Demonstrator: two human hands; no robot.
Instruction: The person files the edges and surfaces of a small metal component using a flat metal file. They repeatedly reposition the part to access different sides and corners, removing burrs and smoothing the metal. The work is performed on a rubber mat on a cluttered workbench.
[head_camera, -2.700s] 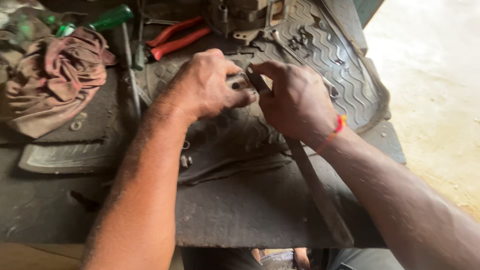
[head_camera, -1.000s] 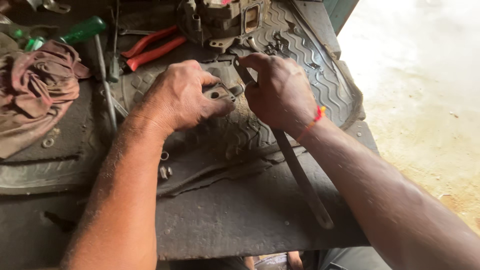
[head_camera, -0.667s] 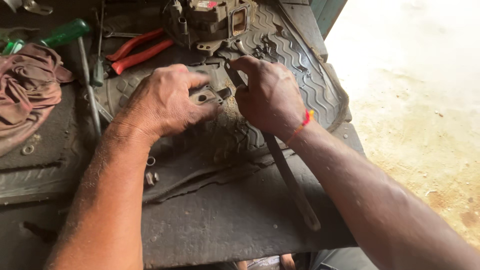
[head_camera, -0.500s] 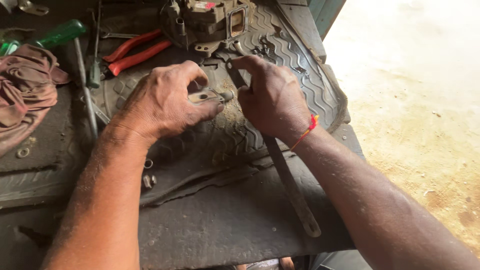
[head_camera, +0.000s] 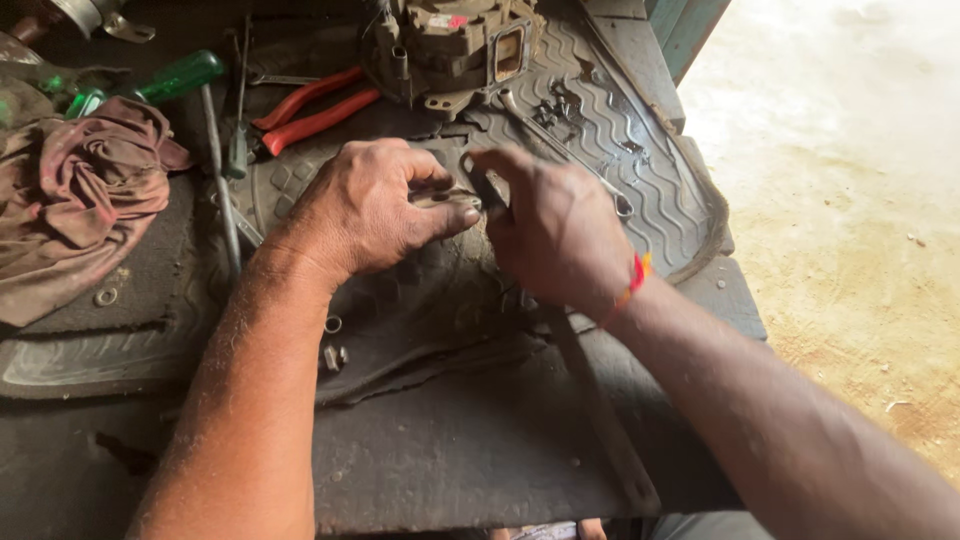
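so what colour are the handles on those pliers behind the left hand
Red, on the pliers lying on the rubber mat beyond the left hand; only the head view shows them.

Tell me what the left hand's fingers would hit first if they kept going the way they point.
The left hand points right; its fingertips would meet the right hand almost immediately, though depth is uncertain.
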